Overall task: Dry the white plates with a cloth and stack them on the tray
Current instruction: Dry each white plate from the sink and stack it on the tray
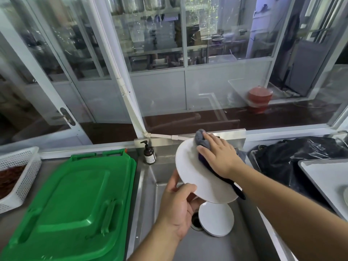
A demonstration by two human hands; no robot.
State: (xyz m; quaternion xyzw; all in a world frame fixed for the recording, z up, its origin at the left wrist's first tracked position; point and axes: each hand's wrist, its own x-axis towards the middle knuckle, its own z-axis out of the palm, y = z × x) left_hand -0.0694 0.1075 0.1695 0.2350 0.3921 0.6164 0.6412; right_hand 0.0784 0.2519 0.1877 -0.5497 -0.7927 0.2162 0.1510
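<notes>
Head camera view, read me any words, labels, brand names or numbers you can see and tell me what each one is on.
No text here can be read.
Pump bottle by the sink: it has a pale label with printing, too small and blurred to read.
Green lid, white plate, cloth, white basket and tray: no writing shows.

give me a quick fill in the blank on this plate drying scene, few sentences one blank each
1. The right hand presses a grey ____ onto the held plate.
2. The left hand grips that plate by its ____ edge.
3. More white plates lie in the steel ____.
4. The big lid left of the sink is ____.

Missing words: cloth; lower; sink; green
</notes>
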